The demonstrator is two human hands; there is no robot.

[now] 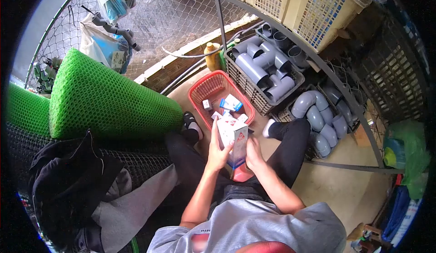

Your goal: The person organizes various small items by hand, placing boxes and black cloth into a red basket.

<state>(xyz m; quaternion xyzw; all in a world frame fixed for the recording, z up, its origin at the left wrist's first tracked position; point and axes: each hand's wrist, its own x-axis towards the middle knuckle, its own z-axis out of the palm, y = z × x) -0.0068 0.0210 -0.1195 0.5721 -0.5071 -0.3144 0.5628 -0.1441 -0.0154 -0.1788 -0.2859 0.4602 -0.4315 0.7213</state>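
A white box (240,145) with a red mark and a blue lower edge stands between my hands, above my lap. My left hand (218,152) is wrapped round its left side, thumb toward the front. Against the box's right side is my right hand (254,154), its fingers partly hidden behind the box. Just beyond them sits a red plastic basket (199,89) holding several small white and blue boxes (232,102). The held box overlaps the near rim of the basket in view.
Black crates of grey pipe fittings (252,69) stand right of the basket. Rolled green mesh (109,98) and a dark jacket (63,185) lie left. Yellow and green bottles (211,58) are behind the basket. Cream crates (313,12) rest on a metal rack (313,55).
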